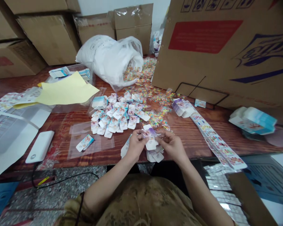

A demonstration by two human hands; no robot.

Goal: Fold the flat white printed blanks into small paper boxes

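Between my two hands, near the table's front edge, is a small purple-and-white printed card packet (151, 142). My left hand (136, 145) pinches its left side, and my right hand (173, 145) has its fingers closed at the right side. More white cards (155, 155) lie just below, partly under the packet, and others (125, 147) show beside my left wrist. A heap of similar blue and purple packets (116, 114) lies beyond my left hand. Past my fingers are small clear sachets of coloured beads (159, 117). A single packet (85, 142) rests on clear plastic film at the left.
A white bag (108, 59) spills bead sachets at the back. On the right stand a large carton (202, 66), a printed strip (214, 138) overhanging the edge and a stack of blue-white cards (252, 121). Yellow paper (68, 89) and a white power bank (40, 147) lie left.
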